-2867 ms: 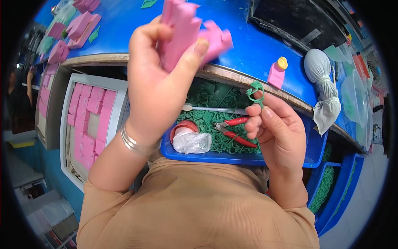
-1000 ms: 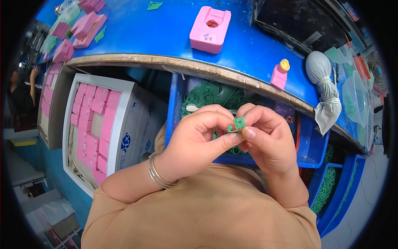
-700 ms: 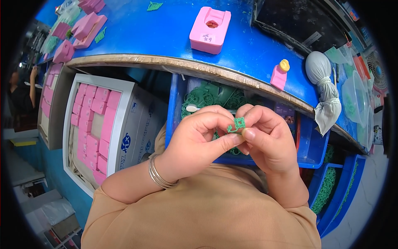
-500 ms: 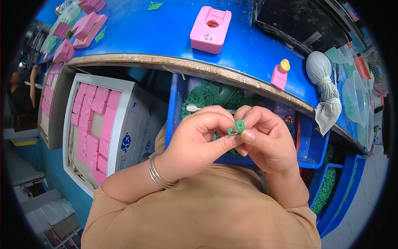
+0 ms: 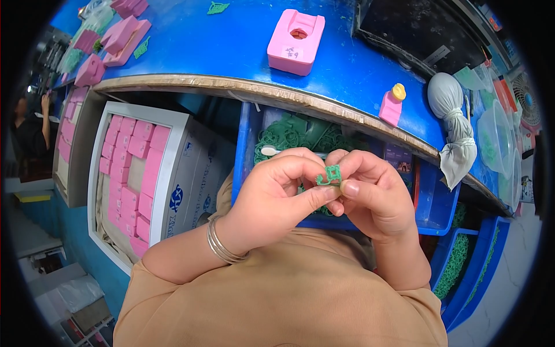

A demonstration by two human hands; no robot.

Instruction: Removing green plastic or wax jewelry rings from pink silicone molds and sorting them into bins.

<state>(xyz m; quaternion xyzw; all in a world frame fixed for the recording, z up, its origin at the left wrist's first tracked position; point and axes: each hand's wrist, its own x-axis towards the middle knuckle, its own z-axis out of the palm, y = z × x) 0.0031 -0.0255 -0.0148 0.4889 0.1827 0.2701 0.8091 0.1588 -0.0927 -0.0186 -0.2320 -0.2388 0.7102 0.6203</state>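
Left hand (image 5: 283, 188): narrowed to a pinch under the left side of the green openwork piece (image 5: 330, 181); silver bangles (image 5: 218, 243) at wrist.
Right hand (image 5: 378, 194): narrowed likewise, gripping the right side.
Green openwork piece: held between both hands, above the blue drawer (image 5: 245, 136); square-framed, curled at left.
Blue drawer: open below the tabletop (image 5: 196, 52) front edge; loaded with green rings (image 5: 283, 133).
Yellow-topped block (image 5: 391, 108): upright at the tabletop's front edge, toward the right.
Pink mould block (image 5: 293, 45): set back slightly from the front edge; round opening on top.
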